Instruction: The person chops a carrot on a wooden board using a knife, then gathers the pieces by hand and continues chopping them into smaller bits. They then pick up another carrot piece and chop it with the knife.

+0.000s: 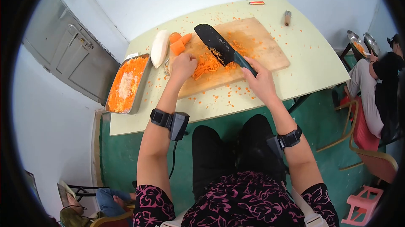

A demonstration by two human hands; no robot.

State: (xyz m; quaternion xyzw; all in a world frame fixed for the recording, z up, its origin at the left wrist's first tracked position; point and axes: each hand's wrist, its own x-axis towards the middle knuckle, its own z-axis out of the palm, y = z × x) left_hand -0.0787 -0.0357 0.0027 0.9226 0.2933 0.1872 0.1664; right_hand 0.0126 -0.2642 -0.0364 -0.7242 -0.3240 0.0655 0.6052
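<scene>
My right hand (260, 81) grips the dark handle of a broad black kitchen knife (216, 43). The blade lies slanted over the board toward the far left, with small orange bits stuck to it. My left hand (184, 66) is closed at the board's left edge, fingers curled beside a heap of carrot strips (205, 67); what they hold, if anything, is hidden. Chopped carrot covers much of the wooden cutting board (270, 58). Just beyond my left hand are cut carrot chunks (178, 47). A peeled white radish (160, 48) lies to their left.
A metal tray (144, 79) of chopped carrot with a pale heap stands at the table's left edge. A peeler-like tool (287, 18) and a small red packet (256, 3) lie at the back. Other people sit at right and lower left, near red chairs (366, 125) and a pink stool (363, 205).
</scene>
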